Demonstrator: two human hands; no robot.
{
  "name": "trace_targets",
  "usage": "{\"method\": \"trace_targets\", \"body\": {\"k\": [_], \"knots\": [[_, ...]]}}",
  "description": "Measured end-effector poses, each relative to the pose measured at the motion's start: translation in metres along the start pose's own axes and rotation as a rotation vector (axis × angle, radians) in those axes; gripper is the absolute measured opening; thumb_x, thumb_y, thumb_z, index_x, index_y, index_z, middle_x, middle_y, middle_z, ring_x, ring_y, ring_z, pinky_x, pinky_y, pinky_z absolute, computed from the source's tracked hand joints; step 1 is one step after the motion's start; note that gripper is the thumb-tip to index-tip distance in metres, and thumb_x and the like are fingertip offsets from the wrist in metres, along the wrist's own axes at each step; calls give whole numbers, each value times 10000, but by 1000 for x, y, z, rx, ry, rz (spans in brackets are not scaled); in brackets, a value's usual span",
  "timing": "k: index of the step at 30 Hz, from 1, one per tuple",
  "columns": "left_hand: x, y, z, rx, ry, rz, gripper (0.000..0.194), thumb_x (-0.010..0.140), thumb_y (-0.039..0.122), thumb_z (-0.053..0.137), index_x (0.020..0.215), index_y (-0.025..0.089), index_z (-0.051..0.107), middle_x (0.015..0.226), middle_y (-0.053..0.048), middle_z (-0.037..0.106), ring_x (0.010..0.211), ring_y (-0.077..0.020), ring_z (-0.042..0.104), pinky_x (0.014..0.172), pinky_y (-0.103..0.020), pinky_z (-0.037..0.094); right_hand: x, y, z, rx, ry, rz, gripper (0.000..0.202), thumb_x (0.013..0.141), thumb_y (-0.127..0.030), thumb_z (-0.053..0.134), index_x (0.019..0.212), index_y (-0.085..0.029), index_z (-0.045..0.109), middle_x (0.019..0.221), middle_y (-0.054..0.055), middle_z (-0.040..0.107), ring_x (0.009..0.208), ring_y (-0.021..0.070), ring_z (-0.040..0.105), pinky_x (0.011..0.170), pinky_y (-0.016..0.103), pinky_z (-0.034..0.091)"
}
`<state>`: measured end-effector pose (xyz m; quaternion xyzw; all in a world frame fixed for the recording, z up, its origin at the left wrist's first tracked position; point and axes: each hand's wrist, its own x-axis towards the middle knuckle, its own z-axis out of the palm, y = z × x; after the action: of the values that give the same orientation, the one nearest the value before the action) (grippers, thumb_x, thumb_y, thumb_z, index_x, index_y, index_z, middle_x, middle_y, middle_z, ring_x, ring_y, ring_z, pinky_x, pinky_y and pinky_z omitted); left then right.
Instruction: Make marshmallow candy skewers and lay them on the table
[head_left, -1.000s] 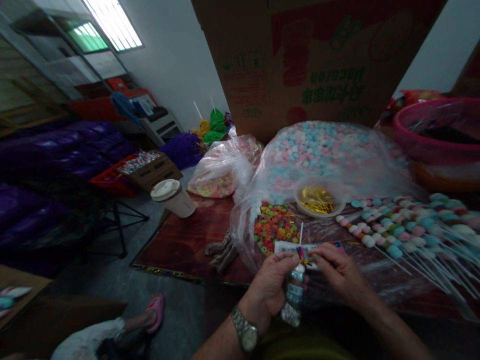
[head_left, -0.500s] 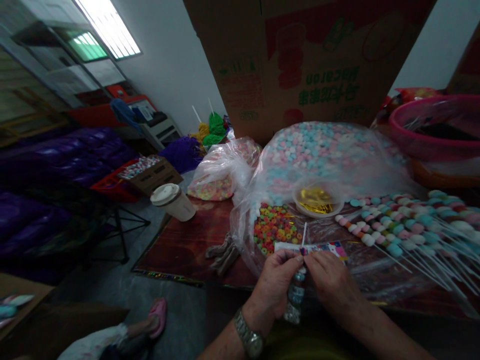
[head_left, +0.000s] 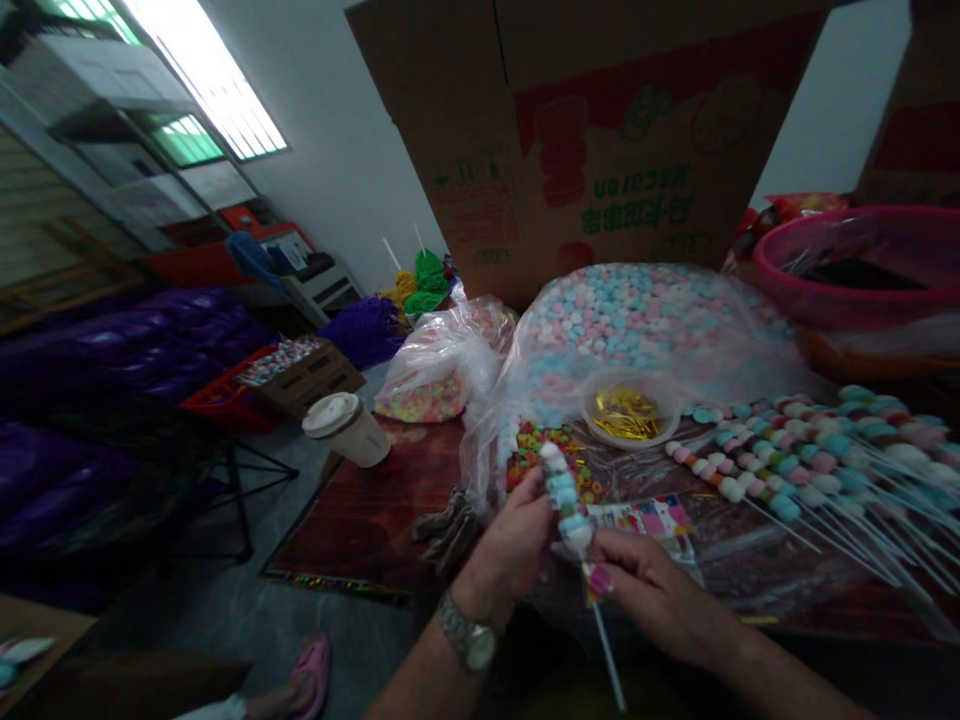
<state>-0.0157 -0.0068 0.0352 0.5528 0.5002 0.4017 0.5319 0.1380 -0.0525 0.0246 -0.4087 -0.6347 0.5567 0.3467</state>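
A marshmallow skewer (head_left: 568, 503) in pale blue and white, seemingly in a clear wrapper, is held tilted over the table's front edge, its white stick (head_left: 609, 660) pointing down. Along its left side, my left hand (head_left: 514, 540) is closed around the marshmallows, some fingers hidden behind. My right hand (head_left: 649, 590) pinches the lower end, where a pink tag-like piece (head_left: 599, 580) shows by the stick. Printed plastic wrappers (head_left: 660, 515) lie just behind my right hand. Colourful ring-shaped pieces (head_left: 529, 445) are spread behind the skewer, beside a clear bowl (head_left: 667, 436) of gold twist ties (head_left: 624, 412).
A big clear bag of marshmallows (head_left: 600, 310) fills the table's back, before a cardboard box (head_left: 480, 130). Finished skewers (head_left: 802, 455) lie at right, near a pink basin (head_left: 780, 275). At left are a lidded cup (head_left: 356, 435) and grey gloves (head_left: 448, 525).
The skewer has been turned over: its stick pointed up and now points down, with the marshmallows raised. My left hand moved up along the marshmallows, my right to the stick end.
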Motion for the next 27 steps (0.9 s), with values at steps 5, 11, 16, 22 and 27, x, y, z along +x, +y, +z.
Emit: {"method": "trace_targets", "body": {"k": [5, 11, 16, 22, 27], "knots": [[-25, 15, -22, -371, -642, -177, 727, 814, 706, 287, 673, 106, 670, 526, -75, 614, 452, -164, 565, 540, -310, 487, 5, -8, -12, -117, 188, 77, 184, 734, -264, 446, 565, -199, 409, 539, -40, 373, 536, 119, 362, 507, 245, 255], [-26, 23, -14, -338, -505, -122, 810, 780, 775, 200, 1039, 170, 673, 946, -105, 677, 984, -281, 582, 889, -451, 432, 5, -21, 16, 188, 220, 36, 187, 749, -274, 483, 587, -187, 451, 573, -31, 455, 536, 100, 397, 499, 228, 297], [-27, 0, -4, -278, -305, -47, 642, 798, 673, 424, 1150, 169, 608, 1132, -109, 627, 1163, -293, 471, 1038, -432, 315, 14, -12, 23, 852, 103, 361, 142, 612, -281, 531, 576, -210, 413, 396, -112, 297, 320, 48, 166, 323, 199, 113], [-31, -4, 0, 113, -234, 49, 457, 863, 540, 441, 1009, 156, 641, 856, -54, 660, 823, -192, 592, 827, -299, 470, 12, 9, 25, 916, -72, 334, 364, 647, -513, 598, 572, -224, 390, 352, -118, 317, 258, 52, 196, 306, 215, 247], [-24, -14, 26, 467, 28, 295, 451, 897, 480, 360, 700, 160, 609, 617, -40, 599, 583, -168, 557, 570, -262, 445, 4, 9, 17, 679, 298, 87, 328, 696, -462, 704, 802, -179, 574, 730, -24, 614, 636, 93, 543, 625, 212, 444]]}}
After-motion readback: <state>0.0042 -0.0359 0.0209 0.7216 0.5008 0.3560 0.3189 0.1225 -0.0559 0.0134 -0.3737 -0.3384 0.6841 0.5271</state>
